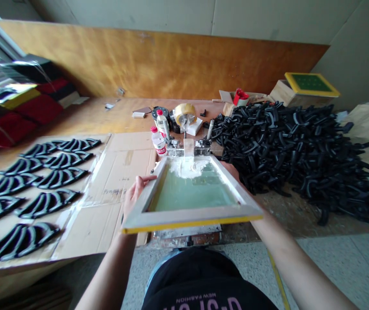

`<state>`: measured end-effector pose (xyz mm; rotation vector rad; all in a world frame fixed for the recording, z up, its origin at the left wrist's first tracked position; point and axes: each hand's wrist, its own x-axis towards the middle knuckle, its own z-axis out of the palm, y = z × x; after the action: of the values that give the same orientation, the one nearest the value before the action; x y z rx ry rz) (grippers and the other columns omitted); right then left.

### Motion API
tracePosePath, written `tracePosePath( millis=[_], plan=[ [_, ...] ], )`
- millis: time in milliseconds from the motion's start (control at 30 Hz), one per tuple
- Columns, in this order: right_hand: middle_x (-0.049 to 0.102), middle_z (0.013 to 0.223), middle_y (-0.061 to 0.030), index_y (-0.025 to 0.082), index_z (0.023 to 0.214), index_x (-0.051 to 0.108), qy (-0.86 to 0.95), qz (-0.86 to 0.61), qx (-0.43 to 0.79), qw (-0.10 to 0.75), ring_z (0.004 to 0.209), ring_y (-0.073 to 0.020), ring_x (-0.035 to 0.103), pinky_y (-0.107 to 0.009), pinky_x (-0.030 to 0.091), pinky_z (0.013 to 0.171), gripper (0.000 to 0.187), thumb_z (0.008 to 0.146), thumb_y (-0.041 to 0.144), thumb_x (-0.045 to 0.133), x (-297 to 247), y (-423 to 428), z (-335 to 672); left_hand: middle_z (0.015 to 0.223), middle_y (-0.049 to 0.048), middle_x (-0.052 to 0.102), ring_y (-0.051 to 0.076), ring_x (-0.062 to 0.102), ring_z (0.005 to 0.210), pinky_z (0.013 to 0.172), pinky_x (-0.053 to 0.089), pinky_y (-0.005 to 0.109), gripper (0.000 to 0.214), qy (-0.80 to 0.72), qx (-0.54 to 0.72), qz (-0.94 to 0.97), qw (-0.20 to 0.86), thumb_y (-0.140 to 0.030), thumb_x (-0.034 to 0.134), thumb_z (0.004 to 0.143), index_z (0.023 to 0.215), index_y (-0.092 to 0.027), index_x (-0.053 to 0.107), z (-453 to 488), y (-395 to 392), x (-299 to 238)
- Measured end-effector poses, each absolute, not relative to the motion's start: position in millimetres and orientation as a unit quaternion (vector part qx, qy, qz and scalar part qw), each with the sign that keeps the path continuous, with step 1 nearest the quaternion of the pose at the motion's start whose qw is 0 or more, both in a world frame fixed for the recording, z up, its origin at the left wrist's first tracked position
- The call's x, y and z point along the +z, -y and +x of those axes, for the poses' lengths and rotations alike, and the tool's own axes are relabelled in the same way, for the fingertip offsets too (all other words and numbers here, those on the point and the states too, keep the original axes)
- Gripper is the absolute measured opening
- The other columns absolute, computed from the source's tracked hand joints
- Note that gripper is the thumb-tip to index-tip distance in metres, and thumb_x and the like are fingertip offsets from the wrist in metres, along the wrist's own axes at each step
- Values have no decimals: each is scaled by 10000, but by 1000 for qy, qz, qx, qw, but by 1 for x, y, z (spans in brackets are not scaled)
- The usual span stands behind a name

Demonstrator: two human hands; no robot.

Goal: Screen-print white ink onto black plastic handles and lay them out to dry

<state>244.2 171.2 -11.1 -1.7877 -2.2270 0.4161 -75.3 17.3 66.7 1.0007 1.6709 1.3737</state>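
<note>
A screen printing frame [191,216] with a pale wooden border and a greenish mesh is raised at its near end, above a small base plate. White paste lies on the far part of the mesh, by a pale squeegee-like blade [189,148]. My left hand [135,191] is beside and partly behind the frame's left side, fingers stretched out and apart; whether it touches the frame I cannot tell. My right hand [232,170] is at the frame's right side, its fingers mostly hidden by the border. A metal clamp [200,147] stands at the frame's far end.
Several black fan-shaped pieces [50,202] lie in rows on cardboard [107,189] at the left. A large heap of small black parts [287,150] covers the right side. Behind the clamp stand plastic bottles [158,142] and a tape roll [185,114]. Another yellow-edged screen [313,84] rests on a box.
</note>
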Motion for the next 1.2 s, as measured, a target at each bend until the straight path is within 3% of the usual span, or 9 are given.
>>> tracePosePath(
  millis=[100,200,267,433,633,733,867,1067,1200],
  plan=[
    [598,1283,-143,176,1374,497,742,-616,97,244,1210,-264,540,-412,421,1038,429,968,310,455,8,-182,237,826,35,699,164,602,661,556,445,251,646,-676,447,386,440,-684,577,762,1147,-175,678,-78,8,29],
    [446,1437,-140,171,1411,438,809,-497,60,308,1321,-272,417,-418,353,1112,604,861,299,652,22,-192,190,801,21,692,170,614,645,557,458,255,837,-673,442,356,475,-621,663,713,1413,-208,463,-74,14,-9],
    [503,1361,-127,173,1339,499,858,-442,61,255,1264,-261,456,-398,384,1073,538,838,247,679,26,-196,156,756,7,664,170,610,636,566,470,266,863,-670,447,351,476,-588,664,716,1444,-196,413,-70,12,-29],
    [655,972,-107,132,977,635,898,-429,59,81,968,-225,575,-312,451,856,118,889,151,559,18,-180,127,775,12,645,170,614,688,611,479,270,763,-670,435,368,475,-583,611,762,1383,-161,474,-72,9,-54],
    [651,878,-60,162,851,637,974,-198,96,48,893,-195,566,-272,423,788,169,803,38,533,22,-146,167,898,60,681,199,651,779,662,506,294,707,-670,432,371,475,-597,577,797,1356,-173,487,-74,12,-63],
    [639,830,-34,183,795,630,973,-184,124,60,840,-183,559,-266,416,737,161,799,48,543,24,-149,169,873,54,676,197,652,761,645,506,290,698,-677,431,371,468,-603,573,799,1344,-173,498,-74,12,-61],
    [642,904,-77,167,872,647,953,-258,91,130,933,-215,543,-302,429,797,185,855,64,494,7,-141,161,830,46,674,198,656,724,613,503,287,726,-674,434,360,478,-609,595,781,1349,-169,489,-75,12,-57],
    [665,918,-51,188,943,667,956,-249,107,116,918,-204,584,-287,446,805,106,872,182,589,8,-134,162,775,44,683,203,646,683,578,493,285,796,-678,436,340,484,-618,648,723,1343,-141,502,-71,11,-39],
    [682,1101,-48,280,1325,534,904,-391,107,138,956,-209,627,-298,459,825,478,868,331,665,38,-181,145,820,43,712,202,648,660,542,478,270,855,-670,438,328,502,-627,682,690,1395,-192,470,-73,12,-5]
  ],
)
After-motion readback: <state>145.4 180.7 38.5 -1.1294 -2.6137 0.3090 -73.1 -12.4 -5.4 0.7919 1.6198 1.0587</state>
